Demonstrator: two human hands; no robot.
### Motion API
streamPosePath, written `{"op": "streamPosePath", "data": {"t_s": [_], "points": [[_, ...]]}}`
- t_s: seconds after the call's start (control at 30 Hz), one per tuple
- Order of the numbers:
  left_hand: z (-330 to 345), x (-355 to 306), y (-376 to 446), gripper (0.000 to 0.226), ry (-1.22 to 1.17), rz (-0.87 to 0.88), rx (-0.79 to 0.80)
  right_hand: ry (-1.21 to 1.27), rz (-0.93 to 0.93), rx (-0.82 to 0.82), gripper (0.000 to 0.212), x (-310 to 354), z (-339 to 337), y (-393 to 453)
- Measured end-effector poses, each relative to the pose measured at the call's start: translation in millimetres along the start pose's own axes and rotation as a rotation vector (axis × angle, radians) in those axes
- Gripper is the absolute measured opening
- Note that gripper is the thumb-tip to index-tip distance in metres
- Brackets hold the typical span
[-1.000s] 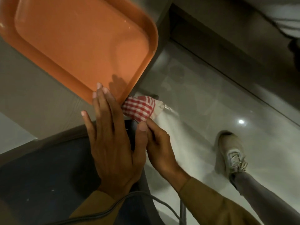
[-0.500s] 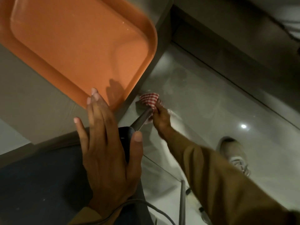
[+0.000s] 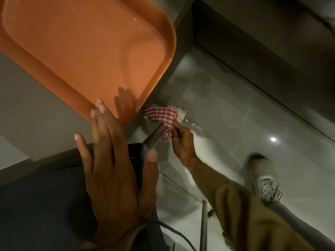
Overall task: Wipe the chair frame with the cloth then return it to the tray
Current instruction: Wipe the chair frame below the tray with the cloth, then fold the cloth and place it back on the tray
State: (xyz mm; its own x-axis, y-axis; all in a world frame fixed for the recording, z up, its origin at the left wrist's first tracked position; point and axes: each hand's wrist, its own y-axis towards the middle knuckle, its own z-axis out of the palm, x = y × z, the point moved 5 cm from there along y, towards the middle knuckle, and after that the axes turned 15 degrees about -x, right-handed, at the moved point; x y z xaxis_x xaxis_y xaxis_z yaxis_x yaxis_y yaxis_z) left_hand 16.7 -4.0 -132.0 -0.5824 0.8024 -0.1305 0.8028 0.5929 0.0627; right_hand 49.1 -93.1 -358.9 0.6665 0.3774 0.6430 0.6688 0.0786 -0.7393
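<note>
My left hand (image 3: 116, 171) lies flat, fingers spread, on the corner of the dark chair seat (image 3: 41, 205). A dark metal chair leg (image 3: 154, 137) slants down from that corner. My right hand (image 3: 183, 140) grips a red-and-white checked cloth (image 3: 162, 116) wrapped around the lower part of this leg. The orange tray (image 3: 159, 29) sits bare on the grey table (image 3: 36, 120), its near corner just above the cloth.
A glossy tiled floor (image 3: 235, 105) lies below. My shoe (image 3: 262, 176) stands on it at the right. Another thin chair leg (image 3: 204, 227) rises at the bottom centre, and a dark cable (image 3: 172, 230) crosses my left wrist. A dark wall base (image 3: 262, 51) runs behind.
My right hand slid the cloth down the chair leg away from the seat, exposing the leg, then stayed low on it. My left hand kept resting on the seat.
</note>
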Motion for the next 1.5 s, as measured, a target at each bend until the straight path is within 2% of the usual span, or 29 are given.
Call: {"op": "streamPosePath", "data": {"t_s": [0.07, 0.1, 0.17, 0.2, 0.27, 0.33, 0.5, 0.67, 0.83, 0.93, 1.0, 1.03, 1.13, 1.2, 1.27, 1.3, 1.33, 1.4, 1.47, 1.5], "points": [[-1, 3, -1, 0.082, -0.009, -0.025, -0.009, -0.032, 0.074, 0.020, 0.039, -13, 11, 41], [-1, 4, 0, 0.083, -0.038, -0.041, -0.018, 0.023, 0.163, -0.013, 0.042, -15, 14, 58], [-1, 3, 2, 0.087, -0.060, -0.055, -0.032, 0.021, 0.287, -0.184, 0.043, -24, 13, 76], [0, 2, 3, 0.088, -0.059, -0.047, -0.028, -0.001, 0.292, -0.194, 0.042, -23, 14, 76], [-1, -2, 3, 0.087, -0.047, -0.036, -0.008, -0.067, 0.196, -0.070, 0.035, -7, 13, 53], [-3, -1, 3, 0.088, -0.028, -0.039, 0.005, -0.131, 0.063, -0.050, 0.033, 12, -1, 18], [-5, 3, 1, 0.084, -0.017, -0.045, -0.011, 0.014, -0.033, 0.037, 0.028, 64, -29, -70], [-4, 6, 4, 0.080, -0.108, -0.059, -0.010, -0.115, -0.129, 0.176, 0.025, 109, -48, -88], [-9, 15, 1, 0.080, -0.232, -0.208, -0.093, -0.002, -0.048, 0.333, 0.023, 147, -71, -85], [-9, 14, -2, 0.081, -0.279, -0.238, -0.108, 0.041, 0.015, 0.411, 0.029, 173, -95, -80], [-14, 16, -3, 0.082, -0.342, -0.332, -0.100, 0.079, 0.083, 0.483, 0.030, 199, -103, -81], [-18, 17, -1, 0.081, -0.426, -0.447, -0.112, 0.099, 0.136, 0.518, 0.031, 215, -105, -82], [-29, 19, 12, 0.086, -0.990, -1.037, -0.268, 0.062, 0.249, 0.621, 0.036, 260, -100, -89], [-35, 10, 27, 0.079, -1.314, -1.296, -0.329, -0.012, 0.298, 0.611, 0.042, 284, -89, -91], [-41, -4, 43, 0.064, -1.503, -1.345, -0.233, -0.061, 0.296, 0.589, 0.066, 303, -76, -91], [-49, -8, 51, 0.061, -1.517, -1.319, -0.179, -0.094, 0.268, 0.589, 0.072, 312, -69, -91], [-55, -11, 59, 0.063, -1.496, -1.286, -0.153, -0.137, 0.214, 0.594, 0.068, 322, -62, -90], [-57, -6, 69, 0.073, -1.405, -1.249, -0.187, -0.237, 0.044, 0.626, 0.045, 340, -52, -85], [-56, -1, 78, 0.069, -1.392, -1.298, -0.265, -0.328, -0.133, 0.645, 0.025, 355, -45, -78], [-57, -5, 81, 0.063, -1.403, -1.322, -0.274, -0.376, -0.229, 0.639, 0.024, 362, -45, -74]]}}
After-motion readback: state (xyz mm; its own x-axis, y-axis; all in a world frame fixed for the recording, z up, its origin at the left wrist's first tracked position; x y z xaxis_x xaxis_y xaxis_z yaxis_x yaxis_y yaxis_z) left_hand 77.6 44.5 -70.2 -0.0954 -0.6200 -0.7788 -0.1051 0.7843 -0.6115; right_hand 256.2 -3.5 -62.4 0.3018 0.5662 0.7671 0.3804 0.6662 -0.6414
